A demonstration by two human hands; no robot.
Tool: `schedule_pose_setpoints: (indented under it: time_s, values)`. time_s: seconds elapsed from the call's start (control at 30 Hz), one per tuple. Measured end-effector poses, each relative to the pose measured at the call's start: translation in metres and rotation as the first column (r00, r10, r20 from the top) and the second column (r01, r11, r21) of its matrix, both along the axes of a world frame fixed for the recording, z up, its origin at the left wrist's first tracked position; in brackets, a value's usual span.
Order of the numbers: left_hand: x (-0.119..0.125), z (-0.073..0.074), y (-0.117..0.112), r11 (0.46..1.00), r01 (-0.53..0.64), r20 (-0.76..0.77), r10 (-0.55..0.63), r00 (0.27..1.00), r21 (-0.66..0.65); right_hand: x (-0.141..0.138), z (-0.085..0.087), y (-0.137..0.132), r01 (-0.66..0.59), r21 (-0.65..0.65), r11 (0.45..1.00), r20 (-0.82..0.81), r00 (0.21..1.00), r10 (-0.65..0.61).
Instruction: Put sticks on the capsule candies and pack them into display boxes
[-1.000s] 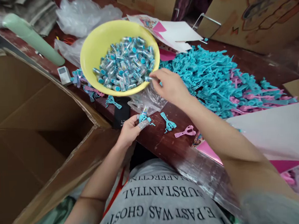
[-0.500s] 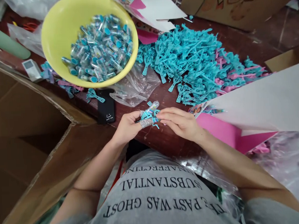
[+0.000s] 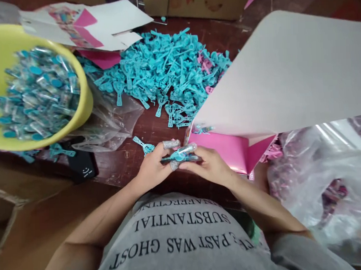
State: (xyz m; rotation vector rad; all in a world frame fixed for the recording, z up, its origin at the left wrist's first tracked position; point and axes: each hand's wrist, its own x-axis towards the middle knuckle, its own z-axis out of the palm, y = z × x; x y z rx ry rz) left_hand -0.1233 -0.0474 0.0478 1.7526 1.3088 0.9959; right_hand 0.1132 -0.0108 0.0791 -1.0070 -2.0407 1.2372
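Between both hands, above the dark red table, is a small blue plastic piece with clear tubes (image 3: pixel 185 150) of coloured bits on it. My left hand (image 3: pixel 153 166), its thumb and a finger wrapped in grey sparkly tape, pinches its left side. At the right end, my right hand (image 3: pixel 214 165) closes its thumb and fingers on the same toy. The fingers partly hide how the parts fit together. Beside my left hand, a loose blue plastic piece (image 3: pixel 143 145) with a holed handle lies on the table.
A yellow basin (image 3: pixel 86 95) of blue-capped clear tubes stands left. Behind the hands lies a heap of blue plastic pieces (image 3: pixel 165 67) with some pink. An open white and pink box (image 3: pixel 274 77) is at right, a black phone (image 3: pixel 84 162) at left, plastic bags (image 3: pixel 335 155) far right.
The view has turned right, so the basin and heap now sit further left. My hands have come nearer the open box, and the toy has been turned between them.
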Motion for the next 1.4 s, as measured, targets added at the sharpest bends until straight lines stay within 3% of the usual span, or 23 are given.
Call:
schedule_pose_setpoints:
  time_s: [0.07, 0.17, 0.27, 0.37, 0.47, 0.53, 0.63, 0.73, 0.87, 1.0, 1.07, 1.17, 1.3, 1.4]
  values:
    - [0.015, -0.009, 0.004, 0.996, -0.057, -0.035, 0.060, 0.998, 0.070, 0.024, 0.004, 0.002, 0.064, 0.044, 0.997, -0.025, 0.998, -0.063]
    - [0.032, -0.028, 0.005, 0.970, -0.105, -0.127, 0.135, 0.983, 0.217, 0.058, 0.007, 0.010, 0.177, 0.223, 0.959, 0.026, 0.982, -0.187]
    - [0.045, -0.048, 0.006, 0.990, -0.006, -0.190, 0.033, 0.981, 0.142, 0.074, -0.002, 0.019, 0.155, 0.365, 0.918, 0.211, 0.946, -0.244]
    - [0.058, -0.065, 0.011, 0.996, 0.082, -0.247, -0.068, 0.967, 0.046, 0.072, -0.009, 0.025, 0.073, 0.423, 0.903, 0.442, 0.854, -0.275]
    - [0.071, -0.077, 0.013, 0.994, 0.105, -0.275, -0.094, 0.957, 0.026, 0.064, 0.000, 0.031, -0.052, 0.419, 0.906, 0.639, 0.726, -0.254]
    - [0.079, -0.081, 0.010, 0.993, 0.111, -0.284, -0.094, 0.954, 0.045, 0.056, 0.010, 0.032, -0.108, 0.406, 0.908, 0.722, 0.647, -0.246]
    - [0.080, -0.076, 0.004, 0.992, 0.112, -0.294, -0.091, 0.951, 0.054, 0.044, 0.020, 0.029, -0.096, 0.422, 0.901, 0.756, 0.585, -0.292]
    - [0.053, -0.059, 0.002, 0.993, 0.098, -0.332, -0.069, 0.941, 0.070, 0.036, 0.020, 0.023, -0.045, 0.530, 0.847, 0.704, 0.579, -0.410]
    - [-0.023, -0.034, 0.009, 0.987, 0.064, -0.472, 0.012, 0.882, 0.144, 0.030, 0.009, 0.020, -0.027, 0.630, 0.776, 0.639, 0.587, -0.498]
    - [-0.087, -0.035, 0.017, 0.991, 0.118, -0.601, -0.058, 0.797, 0.060, 0.025, -0.002, 0.024, -0.026, 0.619, 0.785, 0.658, 0.563, -0.501]
    - [-0.097, -0.042, 0.018, 0.988, 0.148, -0.633, -0.096, 0.768, 0.030, 0.025, -0.002, 0.024, -0.039, 0.628, 0.777, 0.658, 0.560, -0.504]
    - [-0.095, -0.048, 0.015, 0.992, 0.127, -0.618, -0.087, 0.782, 0.022, 0.024, -0.001, 0.021, -0.035, 0.665, 0.746, 0.630, 0.563, -0.535]
    - [-0.087, -0.045, 0.007, 1.000, -0.008, -0.562, 0.007, 0.827, 0.000, 0.018, -0.007, 0.020, 0.057, 0.708, 0.704, 0.552, 0.577, -0.602]
    - [-0.086, -0.041, -0.004, 0.995, -0.099, -0.472, 0.084, 0.877, -0.006, 0.014, -0.008, 0.017, 0.039, 0.706, 0.707, 0.557, 0.588, -0.587]
